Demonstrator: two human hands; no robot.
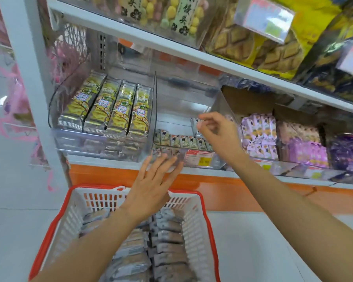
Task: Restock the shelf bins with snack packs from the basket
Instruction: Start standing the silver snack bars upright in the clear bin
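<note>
— Where are the packs (167, 241)?
— Most lie in the basket (193, 210), below the shelf (94, 159). A row (181, 141) stands in the middle bin (183, 102).
— The left hand (152, 188)?
— Fingers straight and spread, tips touching the bin's front.
— The right hand (219, 136)?
— Over the bin, fingers curled, thumb and forefinger close beside an upright pack (194, 124). Too blurred to tell whether it pinches it.

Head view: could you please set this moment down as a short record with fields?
left hand: open, straight fingers at the clear front of the middle bin
right hand: above that bin, fingers curled; whether it pinches a pack is unclear
middle bin: one row of small packs at front, room behind
basket: holds many grey-brown snack packs
</note>
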